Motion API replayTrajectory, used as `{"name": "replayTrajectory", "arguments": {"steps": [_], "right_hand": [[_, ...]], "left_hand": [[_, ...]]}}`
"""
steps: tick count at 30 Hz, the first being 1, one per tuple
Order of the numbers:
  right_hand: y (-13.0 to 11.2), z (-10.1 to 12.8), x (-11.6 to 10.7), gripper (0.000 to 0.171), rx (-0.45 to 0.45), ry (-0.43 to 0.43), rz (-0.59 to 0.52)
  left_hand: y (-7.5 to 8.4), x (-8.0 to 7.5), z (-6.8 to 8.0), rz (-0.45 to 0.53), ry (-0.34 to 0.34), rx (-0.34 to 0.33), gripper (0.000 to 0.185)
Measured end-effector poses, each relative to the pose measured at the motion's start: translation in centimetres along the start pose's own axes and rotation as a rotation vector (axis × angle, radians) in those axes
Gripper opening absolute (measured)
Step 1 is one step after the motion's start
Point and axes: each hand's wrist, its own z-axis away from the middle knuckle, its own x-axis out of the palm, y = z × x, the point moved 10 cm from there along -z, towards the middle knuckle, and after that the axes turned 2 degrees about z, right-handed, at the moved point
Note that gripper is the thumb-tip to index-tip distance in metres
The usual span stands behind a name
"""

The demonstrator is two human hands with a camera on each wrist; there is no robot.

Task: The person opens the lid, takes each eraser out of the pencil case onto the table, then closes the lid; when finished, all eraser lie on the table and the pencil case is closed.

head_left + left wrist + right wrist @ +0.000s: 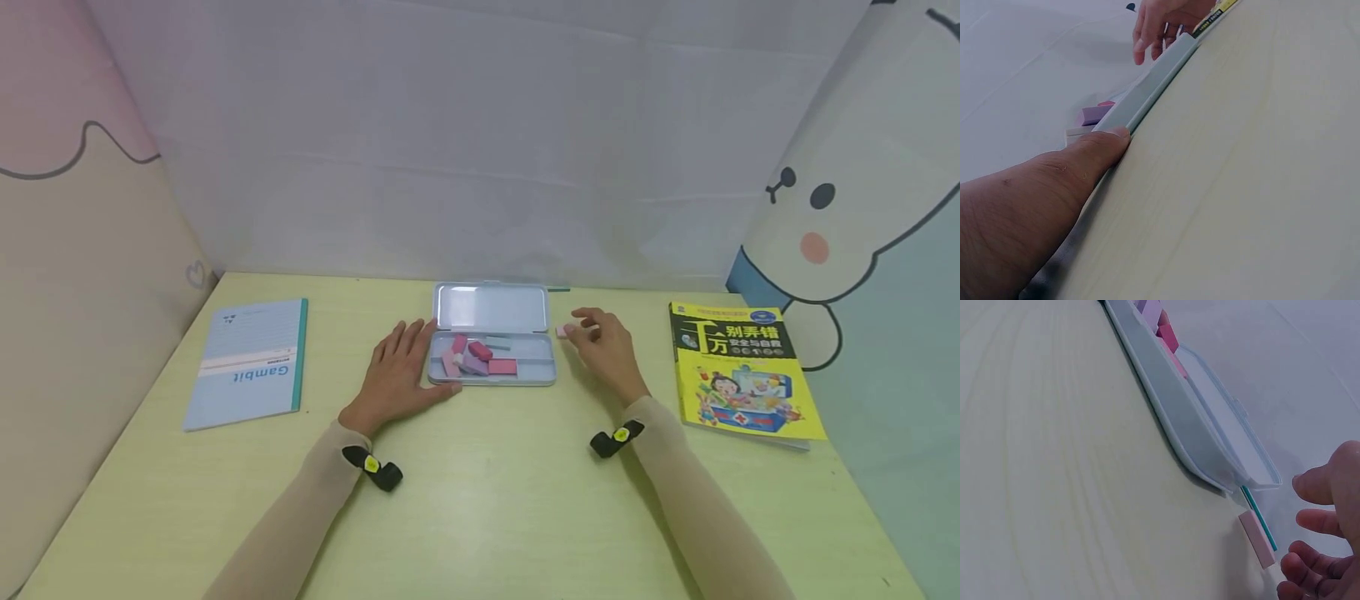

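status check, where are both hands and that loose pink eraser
Left hand flat on table, thumb against tin case. Right hand open, fingertips at pink eraser, not gripping it. Nothing between eraser and case.

The open tin case (491,354) sits mid-table with its lid raised at the back, which blocks any approach from behind; its tray is open from above and from the front. The left hand (401,371) lies flat against the case's left end, closing that side. Just off the right end lie a small pink eraser (561,331) and the right hand (603,346), narrowing that side. The notebook (247,362) at far left and the yellow book (742,371) at far right lie flat, well apart from the case. The wide front strip of the table (487,517) is crossed only by the two forearms.
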Motion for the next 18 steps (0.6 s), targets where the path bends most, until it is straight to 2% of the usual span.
{"name": "replayTrajectory", "arguments": {"steps": [7, 12, 18], "right_hand": [[-3.2, 0.7, -0.3, 0.043, -0.077, 0.037, -0.034], [-5.2, 1.1, 0.5, 0.042, -0.109, 0.014, -0.062], [-6.5, 1.4, 2.2, 0.041, -0.1, -0.037, -0.079]], "left_hand": [[0.1, -0.1, 0.0, 0.002, 0.008, 0.01, 0.112], [0.1, -0.1, 0.0, 0.0, 0.008, 0.006, 0.112], [0.1, -0.2, 0.1, 0.008, 0.01, 0.005, 0.112]]}}
